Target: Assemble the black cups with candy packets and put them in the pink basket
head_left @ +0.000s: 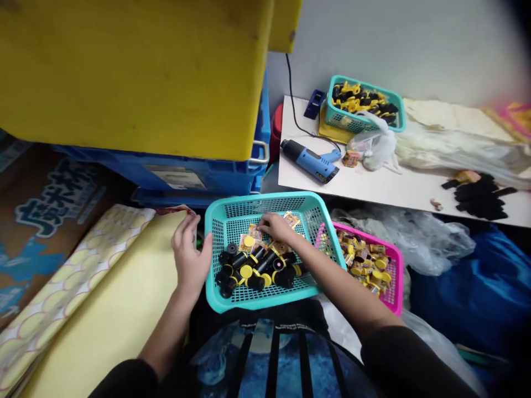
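A turquoise basket [269, 307] sits against my lap. Black cylinders with yellow caps [259, 265] lie loose in its near half, and small printed labels [253, 235] are scattered farther in. My right hand [277, 226] reaches over the basket's right side, its fingertips curled together down at the labels. Whatever they pinch is hidden by the fingers. Outside the left rim, my left hand [189, 251] has its thumb apart from the other fingers and holds nothing visible. The thumb is close to the rim; I cannot tell whether it touches.
A pink basket [397, 276] of wrapped yellow-capped pieces stands at right. On the white table [352, 185] are a blue heat gun [313, 161], another turquoise basket [392, 128] and plastic bags. Blue crates [199, 177] and a yellow box [133, 77] block the left front.
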Tool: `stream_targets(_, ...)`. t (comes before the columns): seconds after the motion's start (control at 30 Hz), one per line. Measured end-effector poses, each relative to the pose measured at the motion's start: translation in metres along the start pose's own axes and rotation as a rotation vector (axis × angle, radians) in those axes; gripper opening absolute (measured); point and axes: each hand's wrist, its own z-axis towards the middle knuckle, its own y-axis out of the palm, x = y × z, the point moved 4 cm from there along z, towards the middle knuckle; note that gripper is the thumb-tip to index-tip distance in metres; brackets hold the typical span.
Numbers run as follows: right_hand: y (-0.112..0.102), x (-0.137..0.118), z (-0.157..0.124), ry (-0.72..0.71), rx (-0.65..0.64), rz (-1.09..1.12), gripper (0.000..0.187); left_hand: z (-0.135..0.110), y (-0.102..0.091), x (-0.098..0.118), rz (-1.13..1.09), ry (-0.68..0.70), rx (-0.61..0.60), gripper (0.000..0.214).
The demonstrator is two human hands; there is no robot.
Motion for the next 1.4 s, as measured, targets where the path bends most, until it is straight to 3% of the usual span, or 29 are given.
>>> stream_targets(0.07,-0.001,0.004,-0.001,-0.001,0.018,-0.002,0.009,0.002,-0.002,0.016,0.006,0.058,0.049,0.031)
stream_targets(0.27,0.001,0.009,-0.002,0.002,0.06,0.013,0.012,0.013,0.016,0.041,-0.227,0.143,-0.106,0.019)
stream_targets(0.57,-0.012,-0.007,-0.007,0.073,0.18,0.081,0.01,0.016,0.033,0.027,-0.341,-0.163,-0.253,0.021)
stream_targets(0.8,-0.006,0.002,-0.006,0.14,0.204,0.259,0.015,0.017,0.028,0.026,-0.429,-0.205,-0.267,0.017)
stream_targets(0.9,-0.01,-0.016,-0.009,0.13,0.175,0.393,0.021,0.013,0.029,0.023,-0.491,-0.253,-0.262,0.017)
stream_targets(1.0,-0.013,-0.051,-0.018,0.105,0.142,0.628,0.025,0.011,0.035,0.021,-0.626,-0.331,-0.275,0.032)
stream_targets(1.13,-0.015,-0.086,-0.033,0.19,0.12,0.998,0.034,0.013,0.041,0.024,-0.834,-0.466,-0.406,0.034)
stream_targets(1.2,-0.016,-0.09,-0.036,0.256,0.121,0.996,0.024,0.014,0.038,0.026,-0.843,-0.51,-0.446,0.031)
stream_targets(1.27,-0.018,-0.085,-0.039,0.308,0.165,0.94,0.028,0.017,0.033,0.024,-0.801,-0.507,-0.443,0.028)
stream_targets(1.4,-0.033,-0.068,-0.042,0.388,0.293,0.697,0.034,0.023,0.029,0.011,-0.718,-0.478,-0.338,0.012)
